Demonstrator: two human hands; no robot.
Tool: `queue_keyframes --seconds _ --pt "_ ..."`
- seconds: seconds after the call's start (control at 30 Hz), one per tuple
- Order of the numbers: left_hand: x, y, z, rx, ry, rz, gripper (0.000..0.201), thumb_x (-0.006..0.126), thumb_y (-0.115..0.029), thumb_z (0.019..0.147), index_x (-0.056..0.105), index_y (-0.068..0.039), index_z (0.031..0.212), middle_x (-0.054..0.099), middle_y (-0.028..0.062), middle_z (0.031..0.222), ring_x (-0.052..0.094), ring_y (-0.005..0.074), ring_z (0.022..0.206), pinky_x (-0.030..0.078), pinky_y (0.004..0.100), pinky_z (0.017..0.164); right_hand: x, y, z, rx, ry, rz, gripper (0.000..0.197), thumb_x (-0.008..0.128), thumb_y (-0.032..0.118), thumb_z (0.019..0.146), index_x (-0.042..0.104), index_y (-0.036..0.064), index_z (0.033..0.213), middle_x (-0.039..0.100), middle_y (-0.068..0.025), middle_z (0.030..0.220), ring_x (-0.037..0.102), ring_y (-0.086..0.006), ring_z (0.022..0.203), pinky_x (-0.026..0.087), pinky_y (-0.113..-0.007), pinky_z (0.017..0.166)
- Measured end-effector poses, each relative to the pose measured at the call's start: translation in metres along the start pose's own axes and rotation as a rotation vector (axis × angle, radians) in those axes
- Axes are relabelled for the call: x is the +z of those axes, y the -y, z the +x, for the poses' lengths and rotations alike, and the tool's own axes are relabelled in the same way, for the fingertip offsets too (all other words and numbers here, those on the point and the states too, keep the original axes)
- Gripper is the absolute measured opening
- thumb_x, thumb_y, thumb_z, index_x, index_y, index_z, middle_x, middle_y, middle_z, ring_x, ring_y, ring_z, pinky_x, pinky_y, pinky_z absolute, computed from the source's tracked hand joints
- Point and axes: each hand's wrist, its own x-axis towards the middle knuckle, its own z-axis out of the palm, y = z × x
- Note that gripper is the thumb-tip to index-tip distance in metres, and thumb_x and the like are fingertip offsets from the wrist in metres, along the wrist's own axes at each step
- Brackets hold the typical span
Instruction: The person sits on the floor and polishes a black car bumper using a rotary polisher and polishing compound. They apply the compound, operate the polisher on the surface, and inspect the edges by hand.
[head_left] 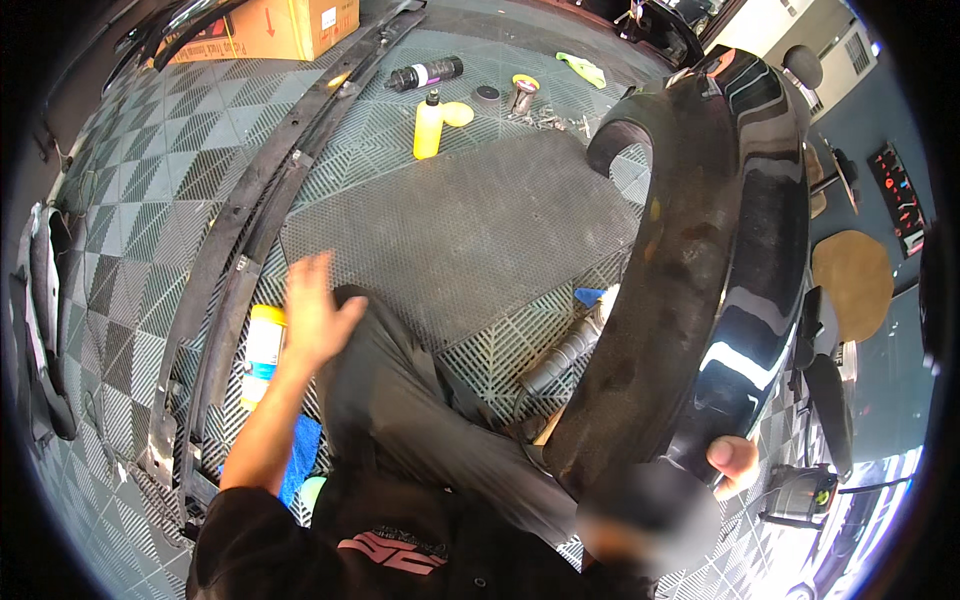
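Note:
My left hand (322, 315) is open with its fingers apart, raised above my bent knee and holding nothing. Just beside it stands a white, yellow and blue canister (262, 352). A long, glossy black curved car panel (765, 240) leans up at my right, its dull inner side toward me. At its near end my right hand (735, 462) is closed on the outer edge; only some fingers show, and a blurred patch covers part of that area. Between my leg and the panel lies a grey, ribbed cylindrical tool (563, 355), partly hidden by the panel.
A dark textured mat (460, 230) lies ahead. Beyond it are a yellow bottle (428, 125), a black bottle (425, 73), a small can (522, 95) and a green cloth (582, 70). Long black strips (235, 215) run along my left. A blue cloth (302, 455) lies by my left arm.

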Motion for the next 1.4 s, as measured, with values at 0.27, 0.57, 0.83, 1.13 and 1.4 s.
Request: queue_keyframes --seconds 0.27,0.57,0.83,1.13,1.4 --pt "0.177 -0.139 -0.012 -0.003 1.067 0.325 0.110 0.076 -0.026 0.077 0.001 -0.022 0.158 -0.007 0.0253 0.161 -0.005 0.0559 0.144 0.008 0.0715 0.112 -0.034 0.018 -0.025 -0.106 -0.052 -0.065 0.079 0.068 0.003 0.056 0.050 -0.0072 0.132 0.064 -0.0116 0.114 0.063 -0.0219 0.097 0.049 -0.028 0.084" --pt "0.229 -0.149 0.000 0.247 0.927 0.249 0.065 0.051 -0.015 0.096 0.025 -0.025 0.154 0.009 0.0197 0.162 0.012 0.0608 0.140 0.020 0.0721 0.110 -0.048 -0.004 -0.050 -0.085 -0.092 -0.045 0.081 0.070 0.003 0.057 0.048 -0.0061 0.134 0.063 -0.0115 0.117 0.061 -0.0216 0.100 0.049 -0.028 0.084" --pt "0.272 -0.194 0.036 0.275 0.919 0.227 0.067 0.050 -0.009 0.094 0.025 -0.022 0.154 0.011 0.0222 0.161 0.018 0.0619 0.138 0.024 0.0699 0.110 -0.042 -0.019 -0.042 -0.056 -0.047 -0.036 0.082 0.071 0.004 0.058 0.046 -0.0052 0.136 0.061 -0.0115 0.119 0.061 -0.0213 0.103 0.049 -0.028 0.084" --pt "0.299 -0.203 0.076 0.329 0.957 0.008 0.068 0.058 -0.017 0.089 0.033 -0.023 0.152 0.024 0.0158 0.159 0.019 0.0533 0.142 0.024 0.0592 0.116 -0.002 -0.041 -0.003 0.030 0.260 0.084 0.083 0.072 0.004 0.060 0.044 -0.0041 0.138 0.060 -0.0114 0.122 0.059 -0.0210 0.105 0.048 -0.028 0.083" --pt "0.120 -0.232 0.115 -0.095 1.213 -1.823 0.089 0.031 -0.070 0.095 0.031 0.001 0.149 0.038 0.0193 0.151 0.039 0.0299 0.138 0.033 0.0424 0.112 0.042 -0.052 0.006 0.258 0.409 0.246 0.072 0.075 0.014 0.065 0.052 -0.0069 0.130 0.061 -0.0077 0.120 0.057 -0.0162 0.107 0.044 -0.028 0.093"
